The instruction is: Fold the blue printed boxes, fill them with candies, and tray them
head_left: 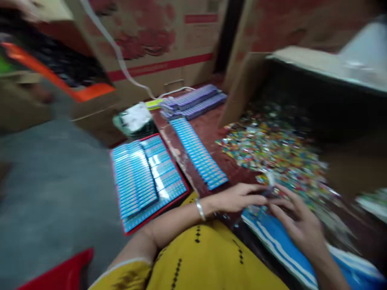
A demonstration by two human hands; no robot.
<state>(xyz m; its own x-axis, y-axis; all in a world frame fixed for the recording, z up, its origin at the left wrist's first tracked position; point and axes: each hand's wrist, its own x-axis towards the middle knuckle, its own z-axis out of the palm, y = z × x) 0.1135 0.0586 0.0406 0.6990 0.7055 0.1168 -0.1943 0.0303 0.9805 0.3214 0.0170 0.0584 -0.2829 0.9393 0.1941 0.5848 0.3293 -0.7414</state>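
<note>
A long blue strip [198,155] lies on the reddish-brown tabletop [210,131] before stacked purple strips [195,101], right of a shallow red-rimmed tray [180,173] and left of small multicoloured packets [272,149] heaped at an open brown cardboard box [240,88].

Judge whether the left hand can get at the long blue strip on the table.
Probably yes: the left hand is close to the near end of the blue strip, nothing visible between, though it looks busy beside the right hand.
</note>
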